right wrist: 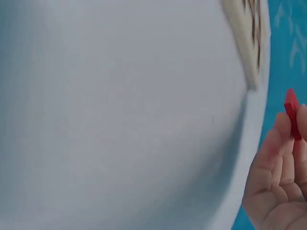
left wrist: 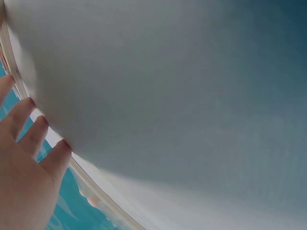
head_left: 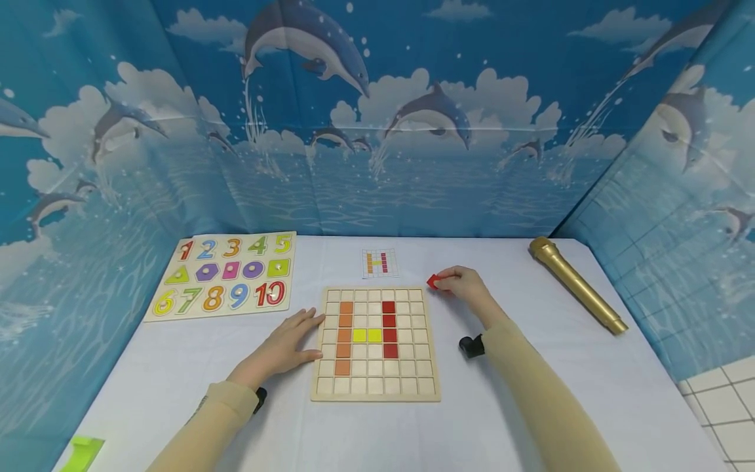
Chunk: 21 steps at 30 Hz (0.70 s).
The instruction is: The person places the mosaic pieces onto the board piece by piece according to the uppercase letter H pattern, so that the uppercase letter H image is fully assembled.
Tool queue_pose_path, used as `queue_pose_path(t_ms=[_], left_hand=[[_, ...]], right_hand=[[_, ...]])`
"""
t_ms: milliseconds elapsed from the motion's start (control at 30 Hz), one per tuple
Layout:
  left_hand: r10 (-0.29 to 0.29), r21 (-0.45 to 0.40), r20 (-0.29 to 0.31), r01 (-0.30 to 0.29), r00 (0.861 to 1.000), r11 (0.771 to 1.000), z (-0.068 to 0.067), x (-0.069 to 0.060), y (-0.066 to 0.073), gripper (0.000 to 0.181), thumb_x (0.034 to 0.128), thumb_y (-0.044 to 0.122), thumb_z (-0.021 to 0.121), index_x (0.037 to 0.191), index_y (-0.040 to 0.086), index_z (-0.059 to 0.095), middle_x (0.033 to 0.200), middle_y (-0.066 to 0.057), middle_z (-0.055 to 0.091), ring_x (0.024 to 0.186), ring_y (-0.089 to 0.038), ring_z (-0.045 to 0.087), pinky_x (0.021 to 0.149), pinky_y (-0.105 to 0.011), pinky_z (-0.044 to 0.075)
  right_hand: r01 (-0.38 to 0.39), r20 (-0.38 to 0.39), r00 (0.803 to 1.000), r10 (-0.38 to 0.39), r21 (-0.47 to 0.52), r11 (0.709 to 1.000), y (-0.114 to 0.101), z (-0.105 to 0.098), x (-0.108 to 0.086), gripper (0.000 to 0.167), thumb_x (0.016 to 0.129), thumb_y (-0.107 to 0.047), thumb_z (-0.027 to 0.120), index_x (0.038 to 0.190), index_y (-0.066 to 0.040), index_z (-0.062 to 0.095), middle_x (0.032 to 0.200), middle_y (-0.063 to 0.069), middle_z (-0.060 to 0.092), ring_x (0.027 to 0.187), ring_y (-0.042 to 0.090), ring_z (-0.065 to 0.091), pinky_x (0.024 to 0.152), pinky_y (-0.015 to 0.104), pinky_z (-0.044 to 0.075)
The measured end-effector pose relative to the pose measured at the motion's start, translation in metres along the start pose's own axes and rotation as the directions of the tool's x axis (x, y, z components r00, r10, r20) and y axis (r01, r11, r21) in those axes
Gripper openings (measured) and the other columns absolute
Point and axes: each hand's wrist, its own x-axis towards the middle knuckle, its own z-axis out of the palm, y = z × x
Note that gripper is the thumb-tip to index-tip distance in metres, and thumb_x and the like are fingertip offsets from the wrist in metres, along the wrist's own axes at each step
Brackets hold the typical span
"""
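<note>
A wooden grid board (head_left: 362, 388) lies on the white table. In it sit a column of several orange tiles (head_left: 344, 334), two yellow tiles (head_left: 374, 335) side by side and a column of several red tiles (head_left: 390, 321). My left hand (head_left: 284, 347) rests at the board's left edge, its fingers spread; the left wrist view shows those fingertips (left wrist: 61, 146) along the rim. Just off the board's upper right corner, my right hand (head_left: 463, 285) pinches a red tile (right wrist: 291, 112) between thumb and finger, raised off the table in the right wrist view.
Behind the board lies a small pattern card (head_left: 380, 263) with orange, yellow and red squares. A number and shape puzzle board (head_left: 197, 305) is at the back left, a gold microphone (head_left: 578, 285) at the right. A green object (head_left: 82, 452) shows at the front left. Dolphin-print curtains (head_left: 377, 183) surround the table.
</note>
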Motion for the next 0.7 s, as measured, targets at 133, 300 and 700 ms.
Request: queue_pose_path(t_ms=[133, 300, 700], left_hand=[[0.001, 0.007, 0.000, -0.001, 1.000, 1.000, 0.000, 0.000, 0.000, 0.076, 0.0870, 0.037, 0.074, 0.152, 0.016, 0.040, 0.161, -0.013, 0.030, 0.150, -0.038, 0.022, 0.120, -0.059, 0.025], [0.000, 0.008, 0.008, 0.000, 1.000, 1.000, 0.001, 0.000, -0.001, 0.076, 0.0873, 0.037, 0.073, 0.152, 0.016, 0.039, 0.161, -0.012, 0.029, 0.150, -0.038, 0.021, 0.120, -0.059, 0.025], [0.015, 0.006, 0.008, -0.015, 1.000, 1.000, -0.001, -0.001, 0.000, 0.075, 0.0876, 0.037, 0.073, 0.151, 0.015, 0.040, 0.161, -0.014, 0.029, 0.150, -0.040, 0.021, 0.120, -0.060, 0.024]], right_hand=[[0.038, 0.107, 0.994, -0.036, -0.015, 0.999, 0.000, 0.009, -0.025, 0.031, 0.090, -0.020, 0.072, 0.115, -0.004, 0.064, 0.105, 0.007, 0.071, 0.091, 0.016, 0.061, 0.084, 0.030, 0.052], [0.089, 0.215, 0.974, -0.078, -0.039, 0.995, 0.002, 0.026, -0.056, 0.027, 0.086, -0.017, 0.075, 0.108, -0.004, 0.066, 0.090, 0.004, 0.069, 0.083, 0.014, 0.063, 0.078, 0.029, 0.054], [0.223, 0.322, 0.934, -0.152, -0.195, 0.955, 0.009, 0.064, -0.098, 0.015, 0.080, -0.017, 0.081, 0.085, -0.010, 0.068, 0.073, -0.001, 0.067, 0.070, 0.013, 0.055, 0.064, 0.025, 0.043]])
